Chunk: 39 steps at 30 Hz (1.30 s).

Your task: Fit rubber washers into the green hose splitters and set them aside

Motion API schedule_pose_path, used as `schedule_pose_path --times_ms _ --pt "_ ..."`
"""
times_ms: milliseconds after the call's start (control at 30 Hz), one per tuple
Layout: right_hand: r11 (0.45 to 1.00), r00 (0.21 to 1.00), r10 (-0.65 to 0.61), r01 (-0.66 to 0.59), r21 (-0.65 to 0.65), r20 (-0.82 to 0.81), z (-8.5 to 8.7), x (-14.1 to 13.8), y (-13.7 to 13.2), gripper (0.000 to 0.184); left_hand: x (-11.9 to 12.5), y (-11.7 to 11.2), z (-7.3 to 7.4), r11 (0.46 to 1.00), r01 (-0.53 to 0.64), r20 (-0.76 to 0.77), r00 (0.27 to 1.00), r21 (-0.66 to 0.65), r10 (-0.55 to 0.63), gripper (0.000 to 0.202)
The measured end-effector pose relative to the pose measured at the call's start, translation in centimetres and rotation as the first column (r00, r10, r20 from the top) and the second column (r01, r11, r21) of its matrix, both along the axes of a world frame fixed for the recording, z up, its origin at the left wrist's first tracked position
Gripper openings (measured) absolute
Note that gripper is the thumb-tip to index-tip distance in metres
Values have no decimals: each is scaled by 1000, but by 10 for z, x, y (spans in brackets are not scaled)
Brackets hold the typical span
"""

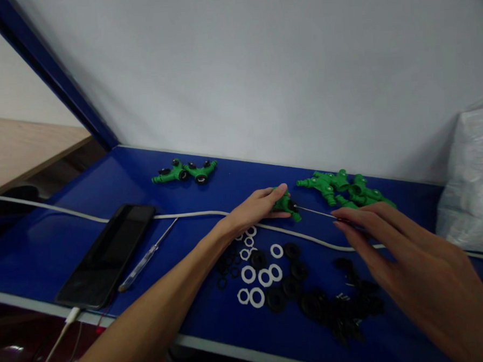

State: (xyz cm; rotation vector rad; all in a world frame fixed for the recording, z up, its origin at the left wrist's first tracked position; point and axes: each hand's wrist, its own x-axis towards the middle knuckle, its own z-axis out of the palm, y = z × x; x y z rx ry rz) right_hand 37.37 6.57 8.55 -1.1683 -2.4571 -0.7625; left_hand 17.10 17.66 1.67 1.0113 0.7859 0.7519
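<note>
My left hand [262,204] is closed around a green plastic hose splitter [282,202] with a black part on its near right side. In my right hand [407,248] is a screwdriver [316,213], its handle mostly hidden by the fingers. The thin metal shaft points left, and its tip meets the black part on the splitter. White rings [257,297] and black rings [275,299] lie on the blue tabletop below my left hand. Beside my right hand is a heap of small black parts [341,311] with some small metal pieces among them.
Two green splitters with black fittings [201,174] lie at the back left. Several green splitter bodies [325,184] are piled behind my right hand. A phone [108,258], a second screwdriver [146,259] and a white cable [194,214] are on the blue table [116,182]. A plastic-wrapped bundle [470,185] stands at right.
</note>
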Motion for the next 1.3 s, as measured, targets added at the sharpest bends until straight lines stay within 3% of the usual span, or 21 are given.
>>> schedule_pose_path --times_ms 200,367,567,767,967,1100,1300 --pt "1000 999 -7 8 23 -47 2 -5 1 24 0 1 -2 1000 -12 -12 1000 -3 12 41" --pt "999 997 -42 40 -31 -71 1 -3 2 23 0 0 0 1000 -8 -9 1000 7 8 41" --pt "998 990 -2 -7 64 140 -1 1 0 37 1 1 1 1000 -14 -8 1000 -4 14 39" --pt "996 985 3 -18 85 171 3 -6 3 44 1 1 0 999 -29 4 1000 -22 29 39" --pt "997 996 -54 49 -60 -75 4 -13 14 37 1 5 4 990 -59 62 996 -127 67 42" --pt "994 992 -50 39 -98 -115 3 -13 22 36 3 8 7 960 -118 37 991 -255 131 50" --pt "991 971 -88 61 -123 -225 3 -17 28 33 2 7 10 955 -129 37 989 -267 144 44"
